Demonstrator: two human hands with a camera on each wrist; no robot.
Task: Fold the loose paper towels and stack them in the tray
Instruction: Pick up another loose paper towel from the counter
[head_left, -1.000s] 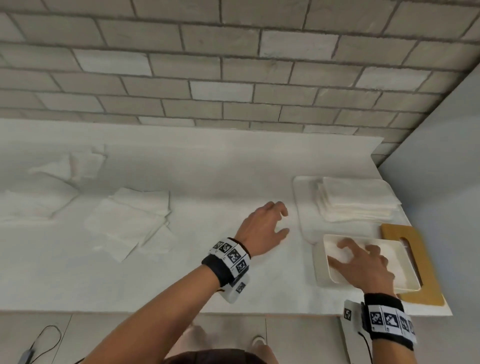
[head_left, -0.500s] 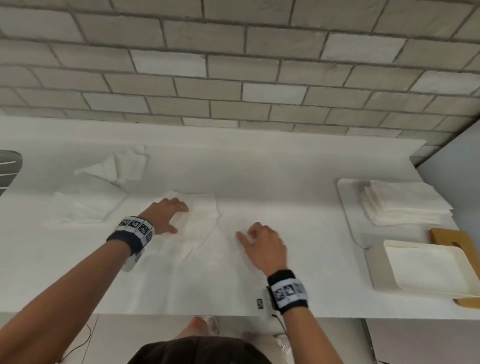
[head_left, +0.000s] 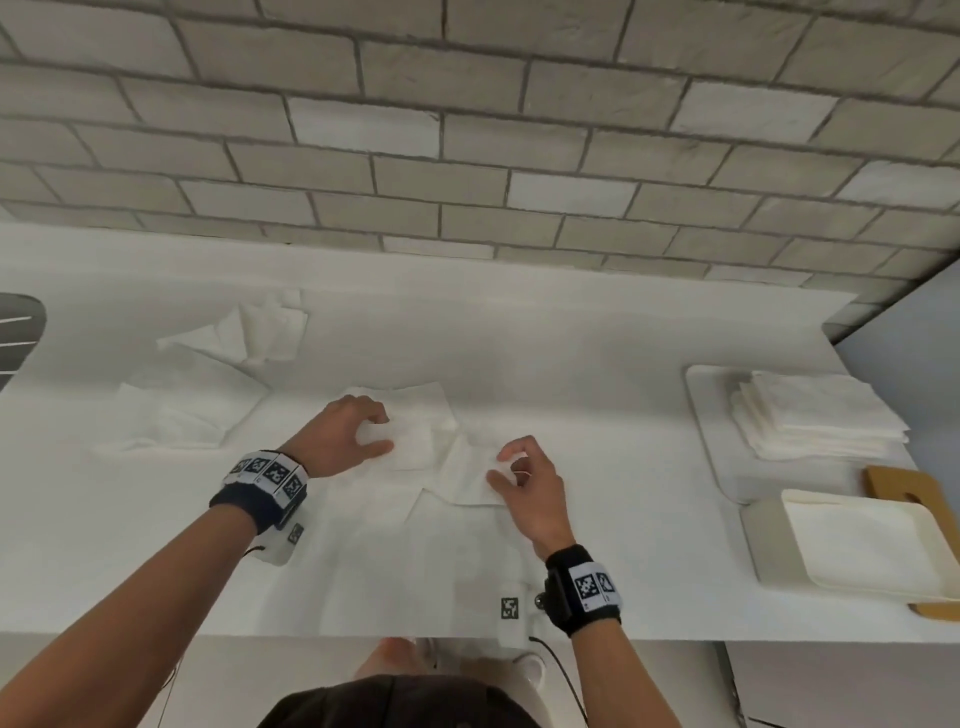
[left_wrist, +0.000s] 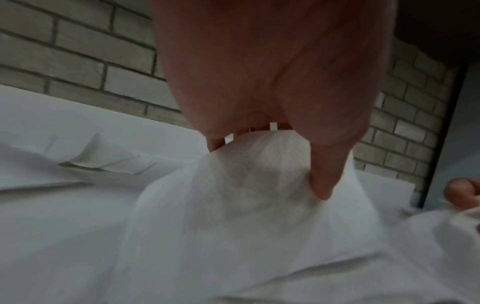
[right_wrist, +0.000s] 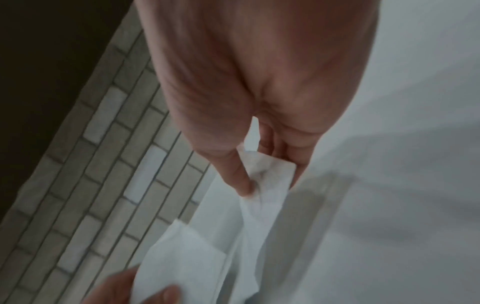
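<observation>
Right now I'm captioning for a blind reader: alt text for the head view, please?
Both hands, left hand and right hand, pinch a loose paper towel on a white counter; folded towels sit stacked at right.

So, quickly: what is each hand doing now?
Left hand: pinching the paper towel.
Right hand: pinching the same paper towel's other side.

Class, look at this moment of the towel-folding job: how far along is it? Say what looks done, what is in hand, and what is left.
Done: a stack of folded towels sits on the flat tray at the right. In hand: the left hand and right hand each pinch an edge of a loose towel on the counter. Left: that towel is unfolded, and more loose towels lie at the far left.
</observation>
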